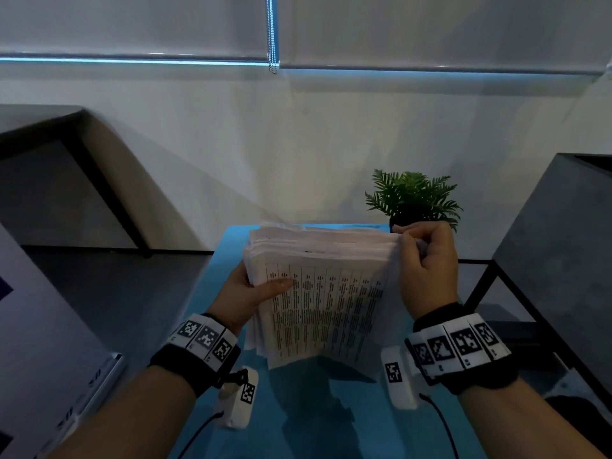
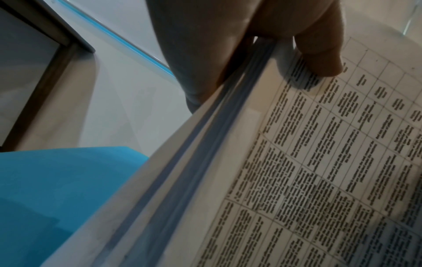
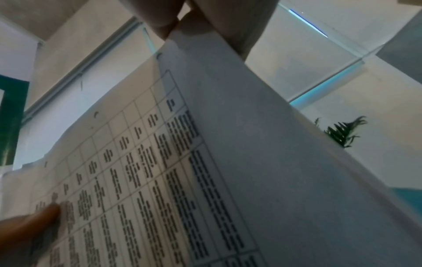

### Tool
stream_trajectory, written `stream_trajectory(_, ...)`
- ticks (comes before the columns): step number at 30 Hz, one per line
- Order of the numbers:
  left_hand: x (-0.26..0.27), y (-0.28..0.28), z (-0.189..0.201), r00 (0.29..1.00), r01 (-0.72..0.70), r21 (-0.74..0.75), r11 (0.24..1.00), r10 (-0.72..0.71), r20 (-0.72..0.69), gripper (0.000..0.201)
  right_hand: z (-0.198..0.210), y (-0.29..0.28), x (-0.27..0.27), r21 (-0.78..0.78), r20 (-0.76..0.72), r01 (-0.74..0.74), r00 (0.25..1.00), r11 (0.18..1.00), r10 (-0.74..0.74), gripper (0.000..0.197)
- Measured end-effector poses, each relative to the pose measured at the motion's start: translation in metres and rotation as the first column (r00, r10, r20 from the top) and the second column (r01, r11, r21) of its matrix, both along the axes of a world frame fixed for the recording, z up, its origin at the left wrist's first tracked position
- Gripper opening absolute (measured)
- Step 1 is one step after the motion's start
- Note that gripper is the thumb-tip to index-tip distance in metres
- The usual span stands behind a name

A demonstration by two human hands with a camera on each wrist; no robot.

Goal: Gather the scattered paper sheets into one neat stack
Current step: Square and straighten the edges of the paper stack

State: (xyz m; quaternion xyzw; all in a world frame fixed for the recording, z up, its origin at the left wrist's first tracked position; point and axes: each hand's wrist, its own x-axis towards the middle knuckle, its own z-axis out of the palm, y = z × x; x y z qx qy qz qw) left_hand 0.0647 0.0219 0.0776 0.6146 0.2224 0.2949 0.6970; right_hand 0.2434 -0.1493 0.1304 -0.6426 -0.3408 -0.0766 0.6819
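A thick stack of printed paper sheets [image 1: 324,293] stands on edge above the blue table [image 1: 298,419], its printed table side facing me. My left hand [image 1: 255,293] grips the stack's left edge, thumb on the front page and fingers behind. The left wrist view shows that thumb [image 2: 319,54] pressing the top sheet [image 2: 319,162], with the layered sheet edges beside it. My right hand [image 1: 427,263] pinches the stack's upper right corner, fingers curled. In the right wrist view the fingertips [image 3: 164,23] pinch the corner of the sheets [image 3: 228,144].
A small green potted plant [image 1: 414,200] stands at the table's far right, just behind my right hand. A dark shelf unit [image 1: 546,243] stands to the right and a dark-framed table [image 1: 66,160] to the left. A white board [image 1: 43,326] leans at the left.
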Motion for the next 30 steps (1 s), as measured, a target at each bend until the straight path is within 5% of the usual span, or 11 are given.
stream_trajectory(4,0.001,0.001,0.0,1.0,-0.018,0.025,1.0,0.018,0.0,0.065,-0.001,-0.003,-0.002,0.11,-0.133,-0.148,0.978,0.983,0.163,0.025)
stream_trajectory(7,-0.001,0.003,-0.002,1.0,-0.026,0.037,0.999,0.027,-0.008,0.063,-0.016,-0.008,0.002,-0.037,-0.211,-0.317,0.929,0.948,0.303,0.074)
stream_trajectory(9,-0.002,0.002,-0.004,0.999,-0.017,0.04,0.999,0.019,-0.048,0.055,-0.035,-0.011,0.008,-0.102,-0.324,-0.396,0.88,0.912,0.346,0.086)
stream_trajectory(14,0.004,-0.004,-0.008,0.988,-0.114,0.073,0.991,0.121,-0.098,0.02,-0.055,-0.005,0.007,-0.071,-0.473,-0.346,0.837,0.936,0.274,0.032)
stream_trajectory(19,0.005,-0.009,0.006,0.984,-0.174,0.109,0.979,0.168,0.061,0.068,-0.057,-0.005,0.015,-0.039,-0.445,-0.403,0.826,0.914,0.345,0.043)
stream_trajectory(26,0.016,-0.006,0.045,0.95,-0.254,0.23,0.94,0.197,0.244,0.026,-0.072,-0.003,0.022,-0.036,-0.518,-0.424,0.782,0.905,0.346,0.029)
stream_trajectory(30,0.024,0.0,0.051,0.931,-0.315,0.23,0.921,0.253,0.265,0.017,-0.074,-0.004,0.023,0.009,-0.522,-0.456,0.757,0.89,0.393,0.042)
